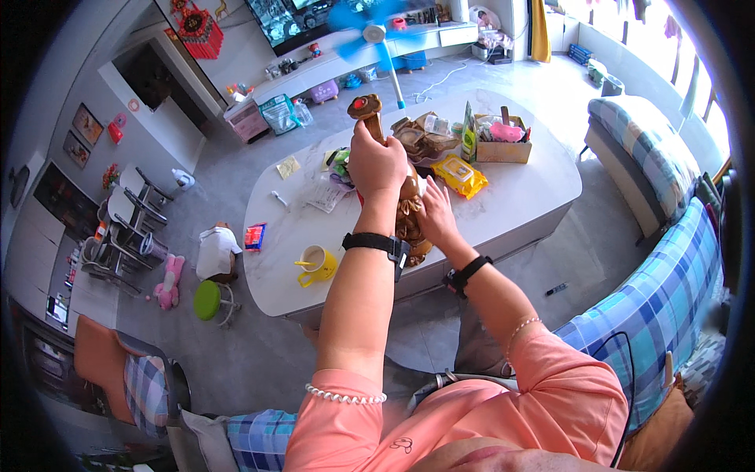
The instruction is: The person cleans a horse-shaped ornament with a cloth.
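A brown, glossy carved ornament [408, 219], shaped like a ruyi scepter with a red inset in its head, tilts over the near part of the table. My left hand [380, 162] is wrapped around its upper neck, just below the head. Against its lower, carved body lies my right hand [437, 215], fingers extended, with a bit of white wipe or tissue [422, 185] showing under them. My left hand and forearm hide part of the ornament. To the right of my hands is a yellow soft pack of wipes [460, 176].
The white oval table [525, 183] bears a yellow mug with a spoon [318, 264], a red-and-blue packet [255, 236], a white pen-like stick [279, 198], a filled cardboard box [503, 152] and a heap of wrappings [426, 137]. Behind it spins a blue fan [374, 35]. A green stool [207, 300] stands left.
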`<state>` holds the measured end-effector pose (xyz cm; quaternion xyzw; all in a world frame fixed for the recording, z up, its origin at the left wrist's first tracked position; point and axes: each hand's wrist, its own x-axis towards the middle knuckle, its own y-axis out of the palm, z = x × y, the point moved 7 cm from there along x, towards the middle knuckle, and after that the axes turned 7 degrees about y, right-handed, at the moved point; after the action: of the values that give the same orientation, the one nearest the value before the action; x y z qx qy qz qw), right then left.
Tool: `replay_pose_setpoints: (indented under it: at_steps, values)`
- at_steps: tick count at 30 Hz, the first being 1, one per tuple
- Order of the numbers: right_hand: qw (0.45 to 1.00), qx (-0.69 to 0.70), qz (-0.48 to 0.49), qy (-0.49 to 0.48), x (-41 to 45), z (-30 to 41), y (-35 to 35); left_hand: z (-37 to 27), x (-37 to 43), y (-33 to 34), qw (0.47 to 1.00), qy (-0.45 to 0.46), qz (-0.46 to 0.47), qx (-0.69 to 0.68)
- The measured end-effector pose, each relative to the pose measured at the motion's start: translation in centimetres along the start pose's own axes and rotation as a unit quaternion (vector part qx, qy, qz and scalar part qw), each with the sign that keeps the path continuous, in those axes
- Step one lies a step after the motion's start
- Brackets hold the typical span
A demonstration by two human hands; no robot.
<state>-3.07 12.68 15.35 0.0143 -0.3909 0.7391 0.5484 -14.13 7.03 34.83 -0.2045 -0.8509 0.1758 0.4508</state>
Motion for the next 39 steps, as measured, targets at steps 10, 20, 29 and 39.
replay_pose_setpoints:
  at_steps: [10,20,29,39]
  values:
    - [0.996,-0.012,-0.072,-0.056,-7.2,4.0,-0.9,0.1,0.0,0.5,1.000,0.003,-0.002,0.003]
    - [0.988,-0.058,-0.118,-0.080,-5.9,5.8,-3.7,0.3,0.1,0.4,1.000,-0.013,0.010,-0.006]
    - [0.992,-0.067,-0.079,-0.072,-5.3,6.4,-4.5,-0.1,-0.1,0.4,1.000,-0.001,0.006,-0.005]
    - [0.971,0.188,0.116,0.089,-2.9,1.7,-3.8,0.4,0.1,0.4,0.999,-0.019,0.021,-0.020]
